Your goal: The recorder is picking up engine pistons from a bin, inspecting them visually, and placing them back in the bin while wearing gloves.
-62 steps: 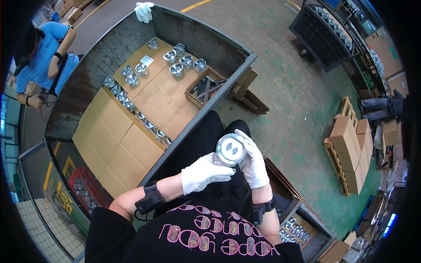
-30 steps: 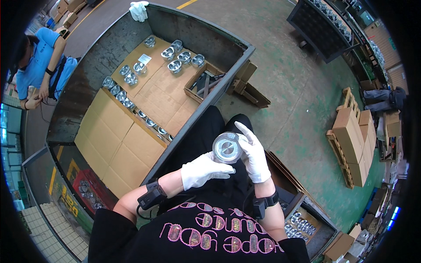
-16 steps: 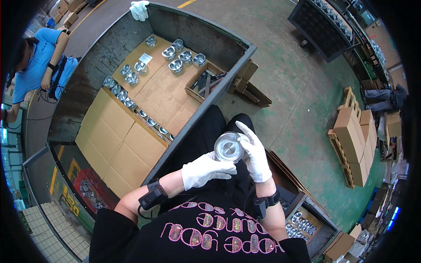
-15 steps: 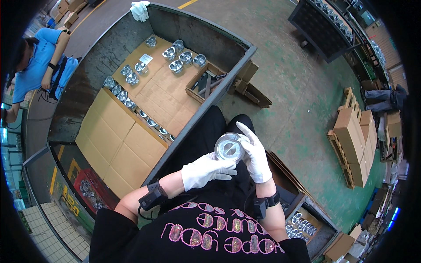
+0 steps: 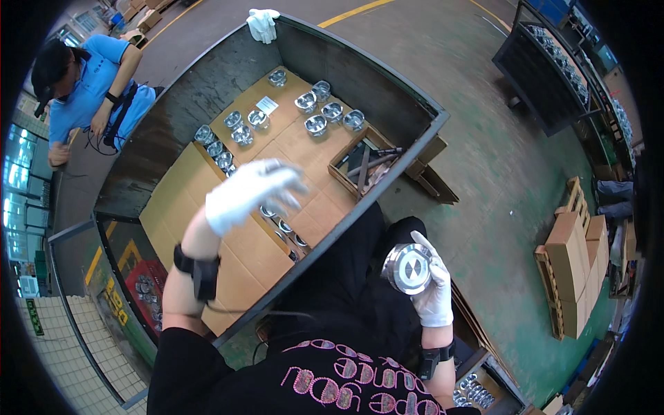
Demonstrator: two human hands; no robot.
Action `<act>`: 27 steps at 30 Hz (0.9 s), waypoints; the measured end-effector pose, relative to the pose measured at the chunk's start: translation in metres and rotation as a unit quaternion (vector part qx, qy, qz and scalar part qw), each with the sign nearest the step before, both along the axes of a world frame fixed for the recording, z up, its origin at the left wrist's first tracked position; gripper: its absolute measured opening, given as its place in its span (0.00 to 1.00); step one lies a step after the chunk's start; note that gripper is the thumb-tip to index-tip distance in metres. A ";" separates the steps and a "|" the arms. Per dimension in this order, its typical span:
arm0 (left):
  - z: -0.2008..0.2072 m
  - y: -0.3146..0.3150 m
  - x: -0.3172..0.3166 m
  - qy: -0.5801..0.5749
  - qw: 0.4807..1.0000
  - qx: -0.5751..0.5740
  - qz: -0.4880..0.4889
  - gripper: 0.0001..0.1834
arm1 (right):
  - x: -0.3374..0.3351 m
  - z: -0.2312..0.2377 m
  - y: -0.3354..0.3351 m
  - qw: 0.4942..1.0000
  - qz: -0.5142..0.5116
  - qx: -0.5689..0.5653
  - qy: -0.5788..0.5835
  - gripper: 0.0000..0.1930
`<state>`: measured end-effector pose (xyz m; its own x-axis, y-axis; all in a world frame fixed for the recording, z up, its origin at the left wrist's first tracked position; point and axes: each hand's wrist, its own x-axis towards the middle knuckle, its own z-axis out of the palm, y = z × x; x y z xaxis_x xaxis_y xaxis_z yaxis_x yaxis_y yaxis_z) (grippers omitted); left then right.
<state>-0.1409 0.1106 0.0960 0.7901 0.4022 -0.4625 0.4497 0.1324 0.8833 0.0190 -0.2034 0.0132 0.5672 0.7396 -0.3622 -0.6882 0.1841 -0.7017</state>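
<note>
My right hand [image 5: 434, 290], in a white glove, grips a round shiny metal part [image 5: 408, 268] with a dark cross mark on its flat face, held in front of my body. My left hand [image 5: 249, 192], also gloved and blurred, is raised over the big steel bin [image 5: 408, 162] with fingers spread and nothing in it. Below it, on the brown cardboard sheets [image 5: 304, 152] lining the bin, stand several similar metal parts [image 5: 324, 111] in rows.
A person in a blue shirt [image 5: 93, 86] stands beyond the bin's far left side. A white glove [image 5: 263, 21] hangs on the bin's rim. A small box of tools [image 5: 366, 166] sits in the bin. Stacked cardboard boxes [image 5: 574, 270] and a dark rack [image 5: 546, 69] stand to the right.
My left hand has let go of the metal part and swung up and left over the bin. The right hand alone now holds the part, a little lower and to the right.
</note>
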 end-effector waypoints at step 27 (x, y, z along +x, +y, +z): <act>-0.271 0.128 0.032 -0.105 0.956 -0.211 0.175 0.13 | -0.005 -0.015 0.026 0.995 -0.032 -0.076 0.054 0.33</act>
